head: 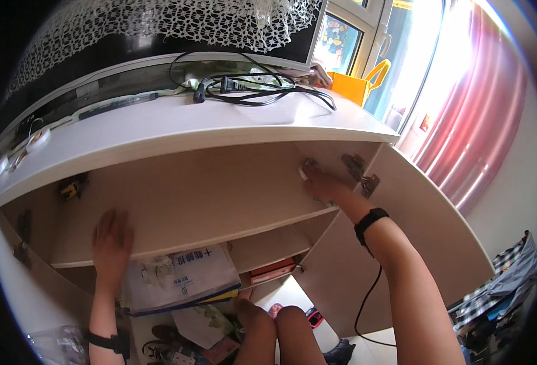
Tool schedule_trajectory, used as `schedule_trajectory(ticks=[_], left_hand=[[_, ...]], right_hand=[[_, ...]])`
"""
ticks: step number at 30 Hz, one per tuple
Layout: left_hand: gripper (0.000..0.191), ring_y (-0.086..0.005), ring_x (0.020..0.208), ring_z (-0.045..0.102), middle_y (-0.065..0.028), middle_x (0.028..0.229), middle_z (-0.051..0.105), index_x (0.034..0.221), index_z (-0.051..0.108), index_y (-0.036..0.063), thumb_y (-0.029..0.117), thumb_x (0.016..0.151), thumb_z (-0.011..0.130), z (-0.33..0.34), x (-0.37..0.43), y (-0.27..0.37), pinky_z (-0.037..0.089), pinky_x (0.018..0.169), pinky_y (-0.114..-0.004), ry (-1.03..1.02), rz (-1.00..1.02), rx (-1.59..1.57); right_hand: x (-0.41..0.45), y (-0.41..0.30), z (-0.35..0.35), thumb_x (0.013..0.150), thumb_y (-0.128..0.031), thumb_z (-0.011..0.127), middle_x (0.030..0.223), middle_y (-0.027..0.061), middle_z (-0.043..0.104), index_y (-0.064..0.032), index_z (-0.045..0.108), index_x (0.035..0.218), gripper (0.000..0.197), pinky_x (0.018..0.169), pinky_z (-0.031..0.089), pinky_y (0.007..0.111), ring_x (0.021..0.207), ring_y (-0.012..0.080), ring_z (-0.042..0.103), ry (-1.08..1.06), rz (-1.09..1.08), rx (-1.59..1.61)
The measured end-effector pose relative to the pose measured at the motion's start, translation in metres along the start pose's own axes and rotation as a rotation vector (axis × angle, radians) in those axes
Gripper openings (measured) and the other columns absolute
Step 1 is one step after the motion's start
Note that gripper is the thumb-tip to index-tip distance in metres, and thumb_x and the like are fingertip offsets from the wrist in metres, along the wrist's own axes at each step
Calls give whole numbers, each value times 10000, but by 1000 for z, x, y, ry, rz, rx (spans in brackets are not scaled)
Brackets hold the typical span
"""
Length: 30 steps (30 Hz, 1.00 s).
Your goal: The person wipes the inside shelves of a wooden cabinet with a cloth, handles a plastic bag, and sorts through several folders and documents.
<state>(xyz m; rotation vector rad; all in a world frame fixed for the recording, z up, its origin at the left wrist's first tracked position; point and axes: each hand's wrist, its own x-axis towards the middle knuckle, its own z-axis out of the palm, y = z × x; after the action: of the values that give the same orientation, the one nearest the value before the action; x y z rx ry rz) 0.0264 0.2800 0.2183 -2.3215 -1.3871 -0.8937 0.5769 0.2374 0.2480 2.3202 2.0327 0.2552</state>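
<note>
My left hand (112,242) is over the front left of the cabinet's upper shelf (195,200), fingers spread and slightly blurred, with nothing in it. A small black-and-yellow object (70,188) lies in the shelf's far left corner. At the right end of the same shelf, the fingers of my right hand (321,182) curl around a small whitish item (302,173). The hand covers most of it, so its kind is unclear. Both wrists wear black bands. Printed papers or folders (181,276) bearing writing lie below the shelf's front edge.
The right cabinet door (396,237) stands swung out on its hinges (362,175). A coiled black power cord (259,91) rests on the cabinet top (232,118), before a lace-covered television (159,45). A cable (364,301) hangs beside my right arm. Shoes (156,346) are on the floor.
</note>
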Motion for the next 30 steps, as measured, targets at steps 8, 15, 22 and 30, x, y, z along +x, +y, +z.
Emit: schedule_trajectory(ticks=[8, 15, 22, 30], left_hand=[[339, -332, 1219, 462, -170, 1272, 533, 1176, 597, 73, 214, 875, 531, -13, 4, 19, 342, 1038, -456, 26, -130, -58], [349, -309, 1221, 471, -152, 1281, 536, 1180, 605, 90, 237, 870, 538, -15, -1, 12, 341, 1045, -449, 6, -181, -35], [346, -309, 1214, 476, -139, 1273, 538, 1174, 603, 95, 248, 868, 548, -13, 4, 17, 343, 1042, -441, -9, -171, -71], [363, -315, 1223, 474, -133, 1306, 525, 1213, 591, 101, 259, 890, 539, -18, 7, 18, 335, 1050, -440, -20, -163, -34]], right_hand=[[-75, -18, -5, 791, -20, 530, 1164, 161, 582, -66, 566, 1180, 394, 824, 520, 422, 961, 382, 612, 289, -21, 11], [-19, -31, -96, 760, -94, 574, 1168, 144, 578, -28, 616, 1132, 380, 985, 385, 435, 1126, 320, 523, 234, 166, -519], [2, -17, -7, 889, -218, 413, 1367, 169, 453, -21, 489, 1315, 476, 1092, 258, 473, 1307, 313, 380, 307, 313, -560], [34, 26, -95, 899, -227, 391, 1401, 177, 416, -18, 463, 1335, 489, 1093, 269, 452, 1317, 334, 362, 447, 232, -559]])
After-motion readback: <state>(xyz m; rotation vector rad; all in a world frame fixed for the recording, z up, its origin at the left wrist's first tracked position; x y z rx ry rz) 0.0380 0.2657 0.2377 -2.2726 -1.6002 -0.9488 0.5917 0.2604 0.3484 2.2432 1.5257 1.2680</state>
